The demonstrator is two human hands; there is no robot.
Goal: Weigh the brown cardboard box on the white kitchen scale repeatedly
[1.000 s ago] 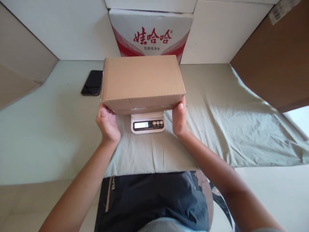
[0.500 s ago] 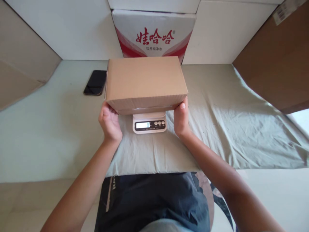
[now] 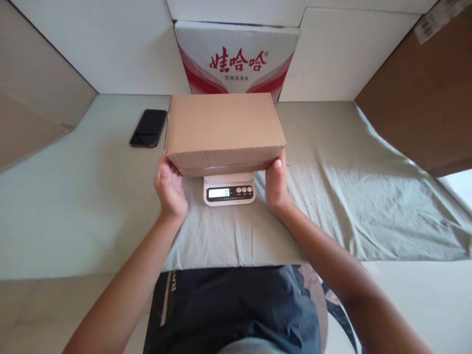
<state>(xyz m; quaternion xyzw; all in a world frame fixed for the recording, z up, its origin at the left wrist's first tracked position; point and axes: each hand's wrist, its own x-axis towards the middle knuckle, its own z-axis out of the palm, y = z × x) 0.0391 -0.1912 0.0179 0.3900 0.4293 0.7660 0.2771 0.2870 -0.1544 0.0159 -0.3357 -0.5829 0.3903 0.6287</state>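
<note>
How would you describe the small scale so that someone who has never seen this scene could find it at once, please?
Start at the plain brown cardboard box gripped at both ends by the left hand and right hand. Just under its near edge, on the grey-green cloth, sits the scale. It is the only white thing with a lit display and round buttons.

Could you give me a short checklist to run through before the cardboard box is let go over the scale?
1. Both hands on the box: left hand and right hand grip the near bottom corners of the cardboard box. Ok.
2. Box level: top looks flat. Ok.
3. Box centred over the scale: it overhangs both sides about evenly. Ok.
4. Box resting on the platform: contact is hidden under the box. Cannot tell.
5. Display readable: the screen is lit, the digits too small to be sure of. Cannot tell.
6. Phone apart from the box: a narrow gap shows. Ok.
</note>
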